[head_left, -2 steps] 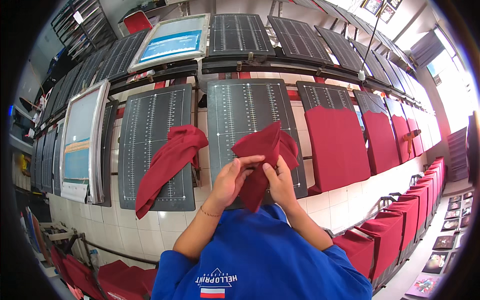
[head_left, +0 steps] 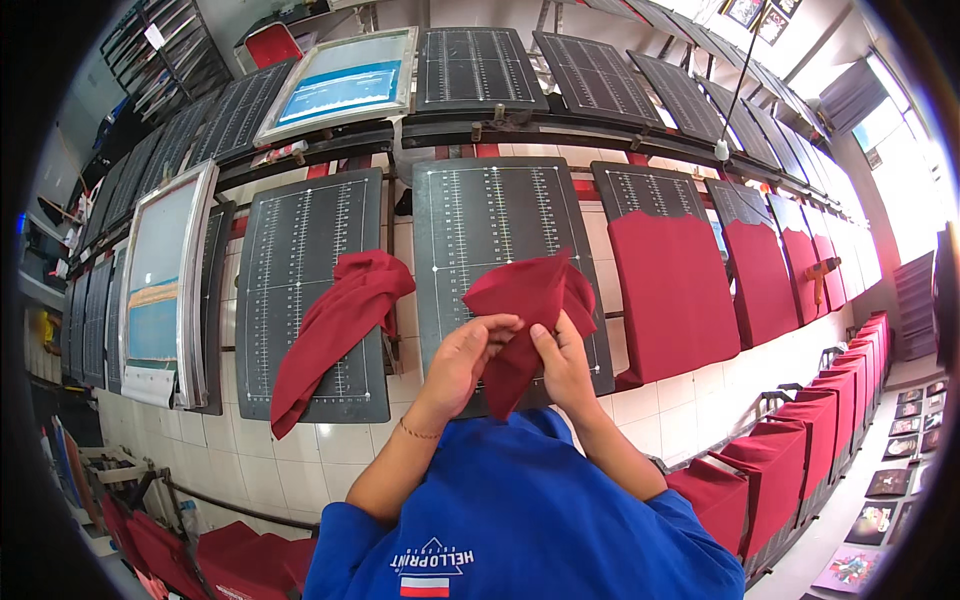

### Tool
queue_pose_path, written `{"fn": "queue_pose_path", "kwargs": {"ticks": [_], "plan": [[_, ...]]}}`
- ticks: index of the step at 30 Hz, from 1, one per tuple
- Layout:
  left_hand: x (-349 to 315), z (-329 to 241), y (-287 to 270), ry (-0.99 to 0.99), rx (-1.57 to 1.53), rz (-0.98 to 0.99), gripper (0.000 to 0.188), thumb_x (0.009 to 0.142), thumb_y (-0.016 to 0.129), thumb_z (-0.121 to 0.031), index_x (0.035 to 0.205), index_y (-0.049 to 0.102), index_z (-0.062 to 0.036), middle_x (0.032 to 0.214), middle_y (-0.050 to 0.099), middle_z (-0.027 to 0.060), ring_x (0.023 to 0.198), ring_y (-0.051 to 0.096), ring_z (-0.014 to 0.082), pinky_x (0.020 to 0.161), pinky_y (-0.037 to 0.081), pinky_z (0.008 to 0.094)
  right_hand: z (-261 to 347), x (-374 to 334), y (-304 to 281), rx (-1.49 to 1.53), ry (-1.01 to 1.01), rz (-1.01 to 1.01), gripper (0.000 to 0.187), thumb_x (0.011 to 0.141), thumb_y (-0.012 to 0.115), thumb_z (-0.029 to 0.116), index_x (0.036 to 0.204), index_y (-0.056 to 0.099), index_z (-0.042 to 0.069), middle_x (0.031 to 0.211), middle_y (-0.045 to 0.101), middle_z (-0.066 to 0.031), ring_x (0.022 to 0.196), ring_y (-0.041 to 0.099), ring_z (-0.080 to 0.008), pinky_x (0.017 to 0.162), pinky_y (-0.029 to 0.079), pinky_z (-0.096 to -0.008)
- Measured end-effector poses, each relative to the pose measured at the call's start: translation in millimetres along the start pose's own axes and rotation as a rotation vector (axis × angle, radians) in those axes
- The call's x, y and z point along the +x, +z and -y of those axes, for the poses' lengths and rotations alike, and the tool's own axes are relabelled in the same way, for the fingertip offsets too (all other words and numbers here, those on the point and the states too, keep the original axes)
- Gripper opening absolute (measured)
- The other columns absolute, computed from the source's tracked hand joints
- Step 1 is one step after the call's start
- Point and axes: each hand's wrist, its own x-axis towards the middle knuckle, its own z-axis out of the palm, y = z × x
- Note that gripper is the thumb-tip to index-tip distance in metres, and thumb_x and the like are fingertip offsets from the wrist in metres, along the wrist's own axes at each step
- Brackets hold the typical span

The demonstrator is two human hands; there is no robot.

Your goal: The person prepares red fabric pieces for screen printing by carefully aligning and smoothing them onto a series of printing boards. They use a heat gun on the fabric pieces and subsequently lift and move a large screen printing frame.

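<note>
A gathered piece of maroon cloth (head_left: 525, 290) is bunched up in front of me, over the near half of a black printing board (head_left: 465, 200) marked with white rulers. My left hand (head_left: 465, 360) has its fingers curled around the cloth's left side. On the other side, my right hand (head_left: 562, 362) pinches the cloth with the thumb on top. A pointed tail of fabric hangs down between my hands toward my blue shirt. Some fingertips are hidden in the folds. Left of it, a second crumpled maroon cloth (head_left: 345, 325) lies diagonally across another ruled board (head_left: 262, 240).
To the right, maroon cloth pieces (head_left: 670, 290) lie smooth over a row of boards, with an orange heat-gun-like tool (head_left: 822, 268) farther along. A framed screen (head_left: 165, 270) stands at left; another framed screen (head_left: 345, 50) rests behind. More maroon-covered boards (head_left: 770, 450) line the near right.
The upper tip of the cloth between my hands has dropped and leaned slightly to the right, and its lower tail has lifted a little. My hands stay almost in place.
</note>
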Motion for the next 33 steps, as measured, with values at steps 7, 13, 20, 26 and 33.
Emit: {"fn": "queue_pose_path", "kwargs": {"ticks": [7,13,20,26,33], "plan": [[-9,10,-8,-0.214,0.085,-0.008,0.023,0.107,0.053,-0.018,0.122,0.061,-0.0025,0.106,0.065,0.0030,0.095,0.063,0.0098,0.081,0.056,0.0275,1,-5,-17,-0.020,0.046,0.092,0.030,0.110,0.044,0.020,0.130,0.055,0.001,0.111,0.061,0.0001,0.100,0.055,-0.0065,0.089,0.046,-0.0245],[-9,7,-5,-0.276,0.082,0.004,0.019,0.105,0.057,-0.016,0.119,0.062,-0.0041,0.103,0.066,0.0015,0.088,0.066,0.0088,0.072,0.058,0.0251,-2,-5,-19,-0.016,0.069,0.140,0.032,0.111,0.044,0.023,0.131,0.055,0.001,0.112,0.061,0.0003,0.101,0.054,-0.0064,0.089,0.045,-0.0240],[-7,12,6,-0.190,0.204,-0.068,0.012,0.102,0.063,-0.012,0.108,0.066,-0.0020,0.090,0.067,-0.0005,0.079,0.063,0.0057,0.071,0.053,0.0215,-2,-12,-4,-0.165,-0.002,-0.051,0.017,0.104,0.056,0.012,0.116,0.055,0.000,0.102,0.059,-0.0011,0.088,0.053,-0.0039,0.076,0.045,-0.0217],[-3,15,27,0.296,0.827,-0.193,0.012,0.099,0.062,-0.011,0.102,0.065,0.0004,0.084,0.064,0.0033,0.069,0.057,0.0094,0.059,0.047,0.0274,-5,-19,-13,-0.371,0.051,-0.226,0.010,0.100,0.063,0.010,0.097,0.061,0.000,0.074,0.055,0.0056,0.067,0.049,-0.0007,0.057,0.040,-0.0201],[-7,-56,-23,0.603,0.544,-0.664,0.013,0.107,0.043,-0.009,0.104,0.055,-0.0048,0.098,0.059,0.0022,0.076,0.047,0.0060,0.068,0.042,0.0217,54,-5,-88,-0.068,-0.356,-0.703,0.022,0.108,0.051,0.025,0.097,0.058,0.006,0.088,0.053,0.0031,0.070,0.046,-0.0058,0.058,0.040,-0.0240]]}}
